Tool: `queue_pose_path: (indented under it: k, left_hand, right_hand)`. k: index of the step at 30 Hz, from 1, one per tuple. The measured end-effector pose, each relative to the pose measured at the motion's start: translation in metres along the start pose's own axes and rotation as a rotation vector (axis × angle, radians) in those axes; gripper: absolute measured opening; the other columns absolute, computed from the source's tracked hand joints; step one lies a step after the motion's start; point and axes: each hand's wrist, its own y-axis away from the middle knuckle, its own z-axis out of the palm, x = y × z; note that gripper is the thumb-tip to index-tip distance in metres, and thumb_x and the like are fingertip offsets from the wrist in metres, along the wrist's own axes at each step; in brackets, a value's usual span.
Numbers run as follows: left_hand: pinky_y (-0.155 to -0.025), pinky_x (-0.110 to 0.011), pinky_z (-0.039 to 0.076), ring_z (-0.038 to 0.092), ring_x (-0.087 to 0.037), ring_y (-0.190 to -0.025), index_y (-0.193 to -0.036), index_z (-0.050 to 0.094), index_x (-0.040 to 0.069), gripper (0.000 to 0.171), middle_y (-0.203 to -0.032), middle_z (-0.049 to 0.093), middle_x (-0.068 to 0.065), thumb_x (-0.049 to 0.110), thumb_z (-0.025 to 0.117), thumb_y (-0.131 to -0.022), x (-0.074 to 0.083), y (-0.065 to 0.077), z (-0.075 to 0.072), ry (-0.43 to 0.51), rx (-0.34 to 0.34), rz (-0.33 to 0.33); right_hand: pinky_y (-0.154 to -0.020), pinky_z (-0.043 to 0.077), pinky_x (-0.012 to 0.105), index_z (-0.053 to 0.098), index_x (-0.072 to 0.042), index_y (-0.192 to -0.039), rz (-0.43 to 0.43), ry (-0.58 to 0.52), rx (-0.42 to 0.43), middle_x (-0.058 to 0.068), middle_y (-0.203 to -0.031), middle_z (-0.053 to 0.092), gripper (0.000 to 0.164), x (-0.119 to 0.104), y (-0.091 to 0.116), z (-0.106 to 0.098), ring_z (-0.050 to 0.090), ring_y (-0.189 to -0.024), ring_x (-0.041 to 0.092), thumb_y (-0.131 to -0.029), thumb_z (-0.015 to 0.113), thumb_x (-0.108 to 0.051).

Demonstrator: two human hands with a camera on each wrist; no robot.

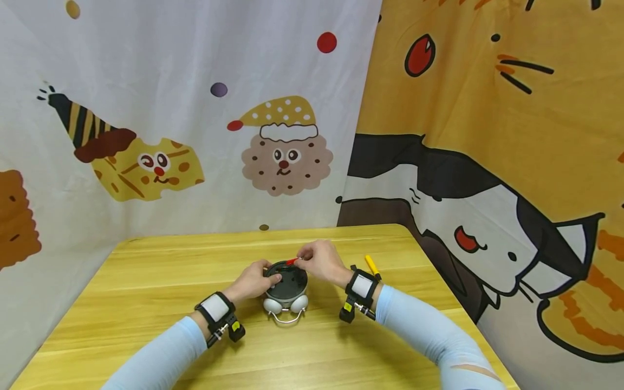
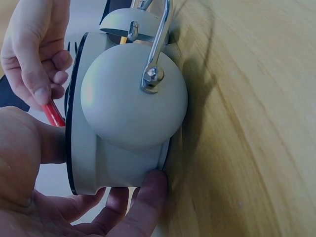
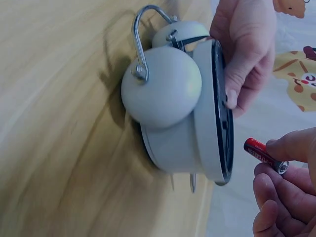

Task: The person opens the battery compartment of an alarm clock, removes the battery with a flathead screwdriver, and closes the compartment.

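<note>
A white twin-bell alarm clock [image 1: 294, 287] lies face down on the table, its black back up and its bells and metal handle toward me. My left hand [image 1: 252, 281] grips its left side, the thumb on the back and the fingers round the case. Between thumb and fingers, my right hand [image 1: 320, 261] pinches a red and black battery [image 3: 257, 150] at the clock's far edge. In the right wrist view the battery is a little apart from the back, its metal end toward my palm. My left thumb [image 2: 52, 143] overlaps the black rim in the left wrist view.
A yellow-handled tool [image 1: 372, 265] lies on the wooden table [image 1: 170, 281], just beyond my right wrist. Cartoon-printed curtains [image 1: 195, 54] hang behind the table and along its right side. Each wrist wears a strapped camera mount [image 1: 362, 287].
</note>
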Motion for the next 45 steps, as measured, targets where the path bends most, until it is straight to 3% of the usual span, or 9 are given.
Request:
queue_pose_path:
  k: [4, 19, 27, 36, 45]
  left_hand:
    - [-0.076, -0.031, 0.054, 0.068, -0.022, -0.092, -0.135, 0.067, -0.004, 0.047, -0.11, 0.075, -0.016, 0.031, 0.078, -0.106, 0.011, 0.007, -0.001, 0.007, 0.012, -0.039]
    - [-0.074, -0.03, 0.054, 0.068, -0.021, -0.092, -0.141, 0.064, -0.004, 0.049, -0.114, 0.075, -0.018, 0.029, 0.076, -0.108, 0.01, 0.006, -0.001, 0.022, 0.002, -0.053]
    - [-0.084, -0.034, 0.057, 0.068, -0.023, -0.101, -0.144, 0.063, -0.005, 0.052, -0.124, 0.074, -0.022, 0.031, 0.075, -0.108, 0.016, 0.009, -0.004, 0.021, -0.003, -0.062]
    - [-0.087, -0.036, 0.058, 0.069, -0.023, -0.101, -0.145, 0.063, -0.006, 0.053, -0.124, 0.074, -0.022, 0.031, 0.076, -0.108, 0.012, 0.007, -0.002, 0.019, -0.004, -0.058]
    - [-0.078, -0.031, 0.056, 0.068, -0.021, -0.094, -0.142, 0.064, -0.005, 0.05, -0.116, 0.075, -0.019, 0.029, 0.076, -0.108, 0.011, 0.007, -0.002, 0.035, -0.003, -0.057]
  right_hand:
    - [-0.068, 0.06, 0.025, 0.088, -0.015, -0.107, 0.03, -0.013, 0.011, 0.002, -0.099, 0.086, 0.014, 0.007, 0.001, -0.008, 0.075, -0.084, 0.011, -0.099, 0.087, -0.025]
    - [-0.068, 0.058, 0.027, 0.088, -0.013, -0.1, 0.09, -0.01, 0.087, 0.002, -0.092, 0.085, 0.011, 0.037, 0.012, -0.033, 0.073, -0.079, 0.01, -0.093, 0.091, -0.02]
    - [-0.07, 0.06, 0.029, 0.087, -0.014, -0.102, 0.13, 0.021, 0.114, 0.003, -0.094, 0.085, 0.011, 0.052, 0.021, -0.043, 0.076, -0.082, 0.013, -0.095, 0.09, -0.022]
    - [-0.069, 0.056, 0.029, 0.087, -0.015, -0.098, 0.136, 0.042, 0.126, 0.001, -0.089, 0.085, 0.009, 0.064, 0.024, -0.043, 0.073, -0.077, 0.01, -0.093, 0.089, -0.021]
    - [-0.069, 0.056, 0.029, 0.087, -0.014, -0.095, 0.175, 0.036, 0.137, 0.0, -0.088, 0.084, 0.008, 0.074, 0.028, -0.037, 0.073, -0.076, 0.011, -0.091, 0.092, -0.019]
